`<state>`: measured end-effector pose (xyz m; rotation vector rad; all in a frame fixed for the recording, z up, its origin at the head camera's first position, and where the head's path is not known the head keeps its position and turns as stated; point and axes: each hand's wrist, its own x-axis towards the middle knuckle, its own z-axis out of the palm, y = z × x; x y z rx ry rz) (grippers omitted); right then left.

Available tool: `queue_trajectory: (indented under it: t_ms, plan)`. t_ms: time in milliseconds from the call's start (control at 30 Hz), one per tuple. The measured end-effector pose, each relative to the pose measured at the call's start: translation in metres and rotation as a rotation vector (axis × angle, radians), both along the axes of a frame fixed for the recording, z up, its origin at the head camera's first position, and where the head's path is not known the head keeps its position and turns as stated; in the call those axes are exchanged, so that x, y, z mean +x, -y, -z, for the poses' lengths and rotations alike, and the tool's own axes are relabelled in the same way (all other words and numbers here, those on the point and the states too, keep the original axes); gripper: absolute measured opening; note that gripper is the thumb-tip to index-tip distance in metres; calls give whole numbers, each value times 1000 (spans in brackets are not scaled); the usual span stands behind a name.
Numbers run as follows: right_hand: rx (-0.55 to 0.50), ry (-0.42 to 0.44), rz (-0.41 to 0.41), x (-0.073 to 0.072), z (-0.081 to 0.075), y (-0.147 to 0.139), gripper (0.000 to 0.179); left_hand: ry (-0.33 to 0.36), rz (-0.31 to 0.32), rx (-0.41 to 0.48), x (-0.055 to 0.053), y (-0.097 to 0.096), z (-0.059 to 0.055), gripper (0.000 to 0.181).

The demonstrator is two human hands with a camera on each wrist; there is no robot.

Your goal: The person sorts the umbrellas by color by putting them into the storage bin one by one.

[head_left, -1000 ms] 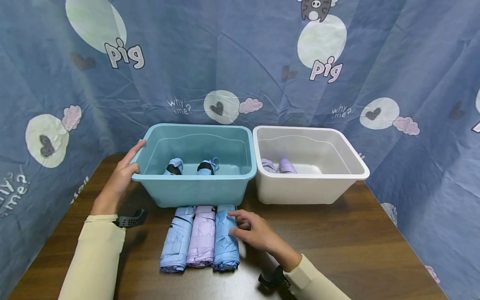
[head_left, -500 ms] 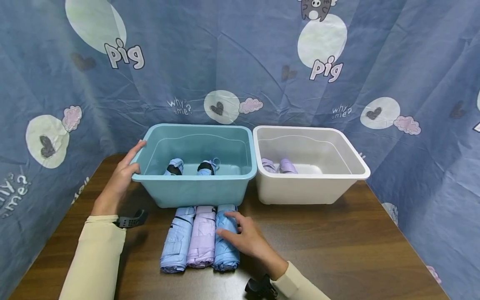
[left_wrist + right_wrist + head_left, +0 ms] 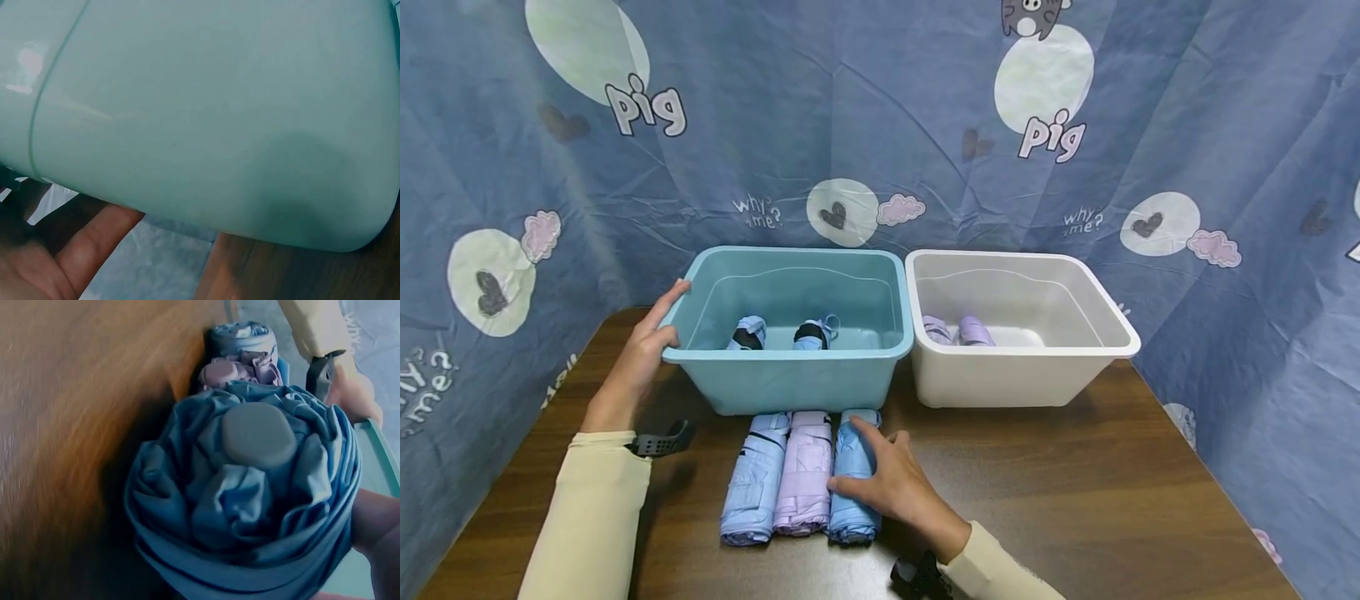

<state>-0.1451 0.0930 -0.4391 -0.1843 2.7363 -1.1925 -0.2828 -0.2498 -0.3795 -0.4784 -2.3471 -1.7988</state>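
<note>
Three folded umbrellas lie side by side in front of the teal bin point(image 3: 805, 383): a light blue umbrella point(image 3: 754, 479), a lilac umbrella point(image 3: 806, 475) and a blue umbrella point(image 3: 854, 508) at the right. My right hand point(image 3: 891, 479) grips the blue umbrella from above, thumb on its left side and fingers over its far part. In the right wrist view the blue umbrella's gathered end, with a rounded grey tip point(image 3: 259, 434), fills the middle. My left hand point(image 3: 643, 346) rests against the teal bin's left rim, its fingers straight along the outside.
Two blue umbrellas with black parts, one of them a left blue umbrella point(image 3: 748, 332), lie inside the teal bin. Beside it stands a white bin point(image 3: 992, 379) holding two lilac umbrellas, such as the right one point(image 3: 975, 332). A patterned blue cloth point(image 3: 940, 125) hangs behind the wooden table point(image 3: 1060, 492).
My right hand has moved left over the blue umbrella and closed round it. That umbrella has shifted slightly to the right, away from the lilac one. My left hand has stayed at the bin.
</note>
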Motion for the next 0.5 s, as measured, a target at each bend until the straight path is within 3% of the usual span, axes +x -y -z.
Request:
queue_trajectory:
  t_ms: [333,500]
  plan:
    - [59,29,-117,0,-3,-8,81,13,-15,-19,1,0,-2,81]
    - [14,30,-138,-2,-2,-11,75,4,-8,-12,1,0,-2,81]
